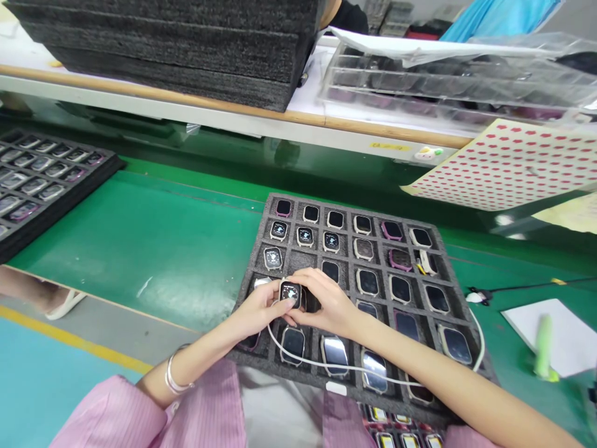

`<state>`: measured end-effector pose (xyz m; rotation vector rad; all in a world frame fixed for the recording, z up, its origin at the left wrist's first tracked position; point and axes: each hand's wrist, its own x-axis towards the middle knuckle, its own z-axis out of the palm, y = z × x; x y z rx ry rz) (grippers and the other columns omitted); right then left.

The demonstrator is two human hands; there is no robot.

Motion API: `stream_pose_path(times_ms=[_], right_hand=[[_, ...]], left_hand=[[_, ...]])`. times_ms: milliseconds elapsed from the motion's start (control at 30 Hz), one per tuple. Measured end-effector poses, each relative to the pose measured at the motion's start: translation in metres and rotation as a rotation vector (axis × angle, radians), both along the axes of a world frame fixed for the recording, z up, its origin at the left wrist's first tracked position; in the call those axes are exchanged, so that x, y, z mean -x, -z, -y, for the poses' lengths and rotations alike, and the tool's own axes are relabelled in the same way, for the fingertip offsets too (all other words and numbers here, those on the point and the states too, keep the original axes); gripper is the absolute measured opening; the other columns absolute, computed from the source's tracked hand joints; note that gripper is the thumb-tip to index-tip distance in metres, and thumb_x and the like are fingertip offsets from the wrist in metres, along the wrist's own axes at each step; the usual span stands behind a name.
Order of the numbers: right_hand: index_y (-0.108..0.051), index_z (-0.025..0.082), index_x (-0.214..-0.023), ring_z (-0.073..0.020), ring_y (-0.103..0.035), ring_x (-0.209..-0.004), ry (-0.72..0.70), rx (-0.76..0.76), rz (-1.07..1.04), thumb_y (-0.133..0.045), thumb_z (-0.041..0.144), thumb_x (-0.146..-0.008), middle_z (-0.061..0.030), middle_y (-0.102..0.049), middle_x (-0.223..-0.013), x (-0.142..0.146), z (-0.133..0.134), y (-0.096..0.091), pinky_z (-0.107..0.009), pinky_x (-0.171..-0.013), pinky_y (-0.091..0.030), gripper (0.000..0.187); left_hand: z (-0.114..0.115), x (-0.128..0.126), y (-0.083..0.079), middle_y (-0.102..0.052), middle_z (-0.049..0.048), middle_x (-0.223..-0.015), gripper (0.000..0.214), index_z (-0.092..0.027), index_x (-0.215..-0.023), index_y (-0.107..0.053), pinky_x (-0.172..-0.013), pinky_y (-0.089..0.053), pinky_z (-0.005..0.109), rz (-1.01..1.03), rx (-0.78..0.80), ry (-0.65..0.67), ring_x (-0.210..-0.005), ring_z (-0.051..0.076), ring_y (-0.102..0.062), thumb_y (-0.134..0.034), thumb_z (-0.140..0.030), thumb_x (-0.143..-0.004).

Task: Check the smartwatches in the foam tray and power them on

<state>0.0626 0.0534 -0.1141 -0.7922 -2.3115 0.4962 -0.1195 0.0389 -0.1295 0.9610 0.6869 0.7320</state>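
A smartwatch with a lit screen sits between my two hands, raised over the lower left of a grey foam tray. My left hand grips its left side, the thumb lying at the lower part of the screen. From the other side, my right hand closes on the watch's right edge with fingers and thumb. A white cable runs out from under my left hand, across the tray and below my right forearm. Around the hands, smartwatches lie in the compartments; several at the upper left have lit faces, like this watch.
Another tray of watches lies at the left on the green bench. Black foam sheets are stacked on the shelf. Clear plastic trays stand beside them. A sticker sheet hangs at the right, above white paper and a green pen-like object.
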Motion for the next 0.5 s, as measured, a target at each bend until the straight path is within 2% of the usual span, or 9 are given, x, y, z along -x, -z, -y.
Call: stream_pose_path(times_ms=[500], right_hand=[[-0.051, 0.017, -0.12, -0.0236, -0.06, -0.092, -0.014, -0.005, 0.017, -0.062, 0.028, -0.087, -0.0109, -0.061, -0.101, -0.0024, 0.0004, -0.0005, -0.04, -0.077, -0.053, 0.036]], left_hand=[[0.0007, 0.001, 0.0069, -0.063, 0.0032, -0.074, 0.044, -0.013, -0.097, -0.053, -0.062, -0.054, 0.029, -0.013, -0.024, 0.022, -0.064, 0.017, -0.064, -0.067, -0.049, -0.077]])
